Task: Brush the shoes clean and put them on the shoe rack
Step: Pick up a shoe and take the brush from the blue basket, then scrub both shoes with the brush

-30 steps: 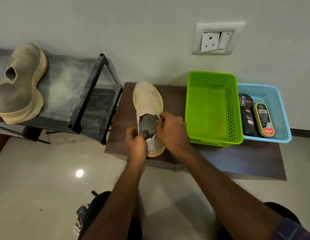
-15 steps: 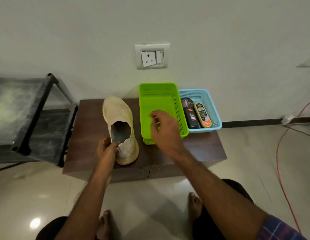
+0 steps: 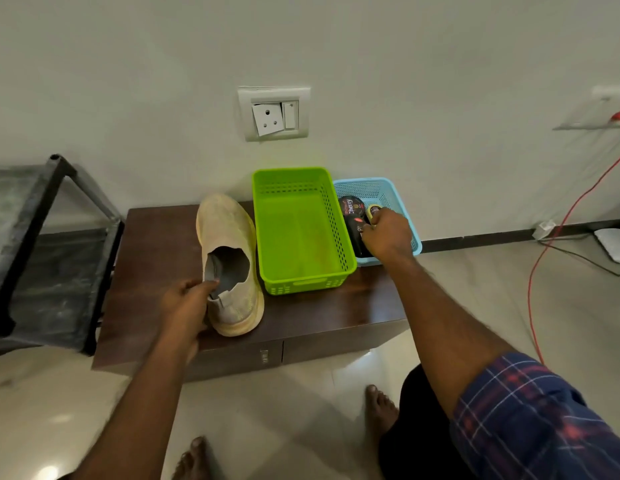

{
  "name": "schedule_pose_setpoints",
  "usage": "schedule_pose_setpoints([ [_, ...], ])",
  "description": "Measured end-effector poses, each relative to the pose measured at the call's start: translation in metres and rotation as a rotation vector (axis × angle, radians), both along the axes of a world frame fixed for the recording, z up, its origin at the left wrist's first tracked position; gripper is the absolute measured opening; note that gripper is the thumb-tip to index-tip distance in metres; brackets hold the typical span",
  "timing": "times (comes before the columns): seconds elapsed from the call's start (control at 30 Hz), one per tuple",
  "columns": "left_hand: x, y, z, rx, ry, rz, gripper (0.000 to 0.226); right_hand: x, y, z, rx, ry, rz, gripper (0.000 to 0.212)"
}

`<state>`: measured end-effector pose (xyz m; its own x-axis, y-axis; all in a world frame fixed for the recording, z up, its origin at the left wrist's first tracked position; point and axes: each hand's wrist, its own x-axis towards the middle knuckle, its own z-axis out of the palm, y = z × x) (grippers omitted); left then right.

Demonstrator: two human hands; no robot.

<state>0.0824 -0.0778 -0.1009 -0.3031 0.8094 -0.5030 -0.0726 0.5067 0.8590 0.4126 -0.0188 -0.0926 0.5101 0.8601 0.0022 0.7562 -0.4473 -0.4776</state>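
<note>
A person's left hand [image 3: 187,303] is gripping the heel collar of a beige shoe [image 3: 229,258] standing on a dark low table [image 3: 156,244], while the right hand [image 3: 384,233] is reaching into a blue basket [image 3: 398,192], fingers curling around a yellow-edged brush [image 3: 373,211]. A shoe rack [image 3: 42,216] is standing at left.

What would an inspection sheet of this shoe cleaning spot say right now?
Surface: brown table, low, against the wall.
Job's things: shoe upright on the table; rack at left; brush not identified.
Clutter: green basket empty; blue basket holding polish containers.
Hands: left hand grips the shoe's collar; right hand reaches into the blue basket, grasp unclear.
Cables: red cable along the floor at right.
Surroundings: wall socket, tiled floor.
</note>
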Motion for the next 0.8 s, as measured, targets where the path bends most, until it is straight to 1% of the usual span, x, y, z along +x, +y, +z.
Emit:
schedule_pose_setpoints([
  [0.03,-0.001,0.002,0.0,-0.011,0.006,0.029,0.012,0.0,0.002,-0.001,-0.016,-0.011,0.006,0.021],
  [0.1,-0.007,0.004,0.001,-0.008,-0.015,0.136,0.016,-0.001,0.003,-0.002,-0.045,0.012,0.013,0.028],
  [0.17,-0.014,0.004,0.009,0.059,-0.043,0.229,0.018,-0.001,0.003,0.0,-0.071,0.079,0.016,0.04],
  [0.2,-0.019,0.005,0.013,0.114,-0.028,0.238,0.016,-0.002,0.002,0.001,-0.089,0.103,0.03,0.046],
  [0.27,-0.024,0.007,0.03,0.239,-0.011,0.192,0.016,-0.001,0.001,0.0,-0.121,0.123,0.059,0.056],
  [0.33,-0.02,0.011,0.046,0.355,-0.046,0.127,0.027,0.0,0.002,0.0,-0.134,0.126,0.056,0.059],
  [0.4,-0.011,0.012,0.059,0.434,-0.133,0.058,0.04,0.001,0.003,0.008,-0.073,0.193,0.01,0.052],
  [0.43,-0.006,0.01,0.064,0.458,-0.166,0.018,0.042,0.003,0.003,0.013,-0.018,0.274,-0.029,0.041],
  [0.47,-0.003,0.009,0.065,0.462,-0.19,-0.015,0.042,0.006,0.003,0.018,0.036,0.362,-0.063,0.028],
  [0.5,0.0,0.008,0.066,0.448,-0.229,-0.032,0.041,0.008,0.003,0.021,0.073,0.432,-0.088,0.02],
  [0.53,0.001,0.007,0.064,0.418,-0.279,-0.029,0.04,0.011,0.002,0.022,0.077,0.457,-0.087,0.02],
  [0.57,0.004,0.006,0.064,0.389,-0.331,-0.024,0.039,0.012,0.001,0.022,0.047,0.43,-0.062,0.022],
  [0.67,0.014,0.004,0.068,0.311,-0.505,-0.035,0.035,0.008,-0.003,0.01,-0.076,0.207,0.07,0.041],
  [0.73,0.02,0.003,0.07,0.284,-0.589,-0.053,0.035,0.003,-0.004,0.004,-0.091,0.111,0.147,0.04],
  [0.8,0.023,0.003,0.069,0.28,-0.585,-0.058,0.027,0.006,-0.002,0.004,-0.055,0.073,0.117,0.039],
])
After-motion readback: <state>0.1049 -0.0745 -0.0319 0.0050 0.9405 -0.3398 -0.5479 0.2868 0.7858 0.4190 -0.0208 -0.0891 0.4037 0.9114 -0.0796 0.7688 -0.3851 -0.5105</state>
